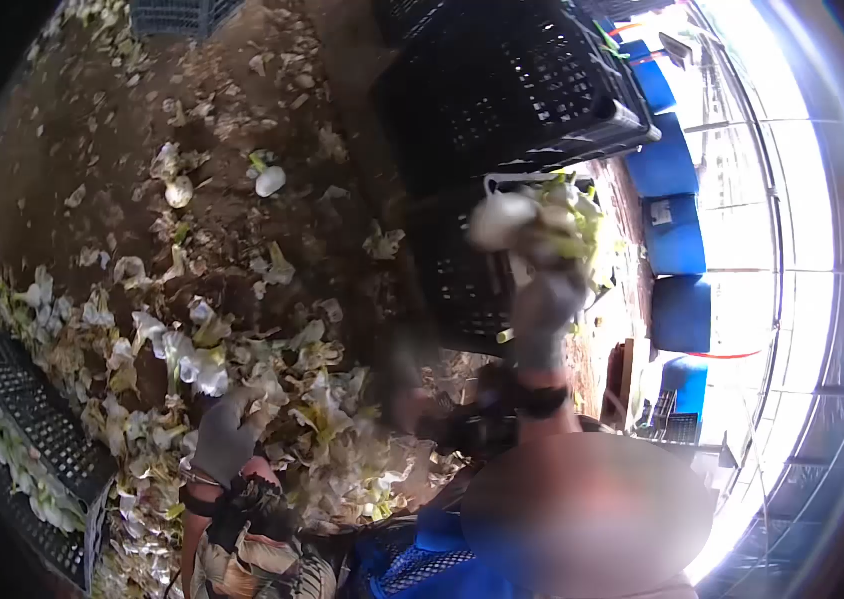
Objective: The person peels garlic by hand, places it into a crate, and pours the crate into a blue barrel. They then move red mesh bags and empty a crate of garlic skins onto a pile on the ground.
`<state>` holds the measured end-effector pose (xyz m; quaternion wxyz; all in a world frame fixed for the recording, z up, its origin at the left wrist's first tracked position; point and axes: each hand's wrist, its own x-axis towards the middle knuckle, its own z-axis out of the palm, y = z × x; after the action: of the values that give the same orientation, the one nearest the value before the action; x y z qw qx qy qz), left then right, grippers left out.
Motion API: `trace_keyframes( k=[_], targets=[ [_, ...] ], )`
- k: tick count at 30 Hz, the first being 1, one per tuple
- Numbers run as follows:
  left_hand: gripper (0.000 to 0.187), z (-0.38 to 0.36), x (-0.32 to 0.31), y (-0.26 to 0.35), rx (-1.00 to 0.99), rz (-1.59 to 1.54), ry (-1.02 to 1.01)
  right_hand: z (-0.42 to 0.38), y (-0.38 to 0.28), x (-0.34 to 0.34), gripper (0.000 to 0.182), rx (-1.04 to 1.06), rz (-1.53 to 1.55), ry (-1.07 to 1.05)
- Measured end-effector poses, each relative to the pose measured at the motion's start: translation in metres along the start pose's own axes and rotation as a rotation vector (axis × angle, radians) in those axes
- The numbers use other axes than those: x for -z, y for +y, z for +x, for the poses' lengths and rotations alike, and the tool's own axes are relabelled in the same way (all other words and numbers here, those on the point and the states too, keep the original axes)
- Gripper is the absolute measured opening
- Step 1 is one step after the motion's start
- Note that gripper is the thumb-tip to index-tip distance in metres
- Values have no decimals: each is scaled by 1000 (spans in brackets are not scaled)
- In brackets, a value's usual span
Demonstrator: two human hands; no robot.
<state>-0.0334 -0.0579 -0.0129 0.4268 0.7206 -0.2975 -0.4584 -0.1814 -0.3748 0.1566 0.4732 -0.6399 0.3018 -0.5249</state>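
Observation:
My right hand [546,311], in a grey glove with a dark band at the wrist, reaches forward, smeared by motion. At its fingers is a blurred white onion [502,220], which it seems to grip, beside pale green and white leafy pieces [582,225]. Just left of these stands a black crate [457,285]. My left hand [225,437], also grey-gloved, is low over a heap of pale peelings [317,419]. Its fingers blend into the peelings, so whether it holds anything is hidden. Two more white onions, one with a green stub [269,181] and one duller [178,192], lie on the dirt floor.
Stacked black crates [517,85] stand ahead on the right, with blue containers [675,235] in a row beyond. At lower left is a dark crate [37,419] with pale green produce in it. Another crate [182,15] sits at the top. Blue mesh material [422,564] lies at the bottom.

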Motion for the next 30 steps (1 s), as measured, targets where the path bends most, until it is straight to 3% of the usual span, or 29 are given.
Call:
trace_keyframes(
  k=[1, 2, 4, 8, 11, 12, 13, 14, 15, 16, 17, 18, 19, 20, 21, 22, 23, 24, 26, 27, 28, 30],
  targets=[
    [35, -1, 0, -3, -18, 2, 1, 29, 2, 49, 21, 174, -399, 125],
    [35, -1, 0, -5, -32, 4, -2, 56, -12, 73, 22, 205, -550, 363],
    [36, 3, 1, -5, 11, 75, 39, 101, -13, 128, 24, 298, -394, 422],
    [36, 2, 1, -5, -47, 122, 95, 179, 31, 265, 22, 260, -642, 395],
    [34, 0, 5, 1, -40, 165, 62, 199, 45, 301, 19, -358, -943, 334],
    [33, 0, 5, 5, -32, 133, 89, 201, 43, 296, 19, -316, -1037, 233],
    [32, 0, 5, 1, -42, 138, 117, 197, 31, 271, 18, -117, -1259, 117],
    [32, 0, 7, 2, -34, 148, 128, 206, 36, 269, 15, 547, -1551, -200],
    [32, 1, 10, 3, -28, 157, 138, 209, 30, 239, 12, 455, -1449, -212],
    [31, 3, 10, -2, -49, 147, 167, 186, 15, 167, 8, 390, -1244, -104],
    [31, 6, 9, -6, -76, 138, 187, 178, 15, 128, 13, 268, -994, -278],
    [27, 9, 8, -6, -86, 88, 221, 161, 8, 82, 15, 476, -1179, -565],
    [27, 12, 11, -8, -65, 90, 238, 144, 18, 44, 22, 557, -1304, -694],
    [24, 16, 15, -10, 64, 1, 141, 115, 15, -20, 24, 30, -633, -855],
    [22, 18, 17, -13, 192, -91, 44, 93, 54, -47, 23, -67, -361, -925],
    [20, 21, 16, -18, 170, -76, 104, 69, 33, -115, 24, 57, -924, -1084],
    [20, 23, 20, -15, 184, -76, 121, 53, 80, -142, 33, 44, -498, -1140],
    [21, 25, 25, -10, 151, -57, 169, 35, 119, -177, 47, -101, -465, -1153],
    [22, 26, 33, -11, 129, -34, 240, 3, 205, -249, 60, 327, -717, -1049],
    [22, 26, 35, -16, 154, -32, 251, -5, 206, -289, 66, 46, -751, -1147],
    [23, 27, 36, -23, 153, -90, 279, -16, 220, -320, 67, -50, -770, -1151],
    [30, 25, 43, -38, 167, -188, 278, -38, 256, -359, 60, -40, -895, -1181]
  ],
)
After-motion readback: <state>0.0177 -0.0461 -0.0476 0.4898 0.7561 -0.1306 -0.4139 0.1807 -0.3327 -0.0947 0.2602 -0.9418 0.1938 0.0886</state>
